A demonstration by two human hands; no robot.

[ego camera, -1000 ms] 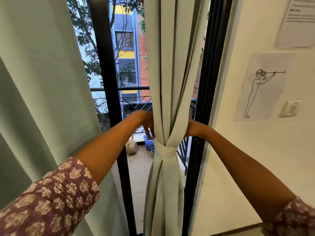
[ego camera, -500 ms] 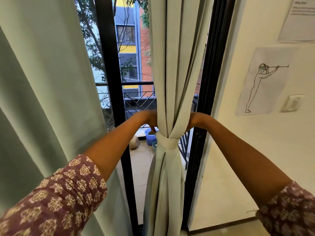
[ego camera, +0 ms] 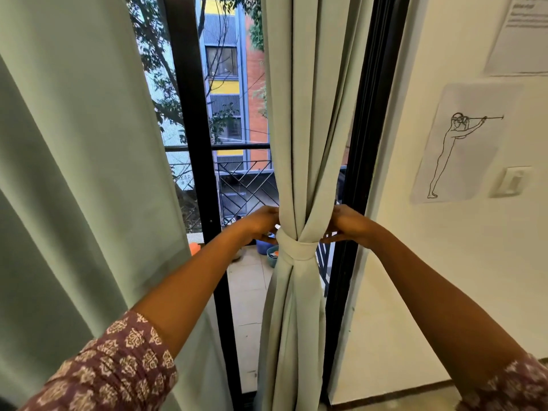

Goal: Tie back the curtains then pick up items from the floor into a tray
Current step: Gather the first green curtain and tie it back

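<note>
Curtains come first here: the right-hand curtain (ego camera: 299, 129) hangs gathered against the black door frame (ego camera: 360, 173), cinched at its waist by a pale tie-back band (ego camera: 296, 247) wrapped round the bundle. The left hand (ego camera: 261, 225) reaches behind the bundle at the band's left edge, and the right hand (ego camera: 345, 223) does the same on the other side. Fingers of both hands are mostly hidden by the cloth, so I cannot tell whether they pinch the band's ends or only press the folds, though on the left a fingertip seems to touch the band. A second, wider curtain (ego camera: 74, 173) on the left hangs loose, not yet tied.

My judgement is that the knot or fastening is being finished behind the bundle, out of sight. That is the risk: worked by feel, the band may be left slack and slide down the smooth folds, or let go once the hands leave. Pulling unevenly could also drag one pleat free, so the bundle spills back across the glass. No tray or floor items show, so the pickup has not begun
</note>
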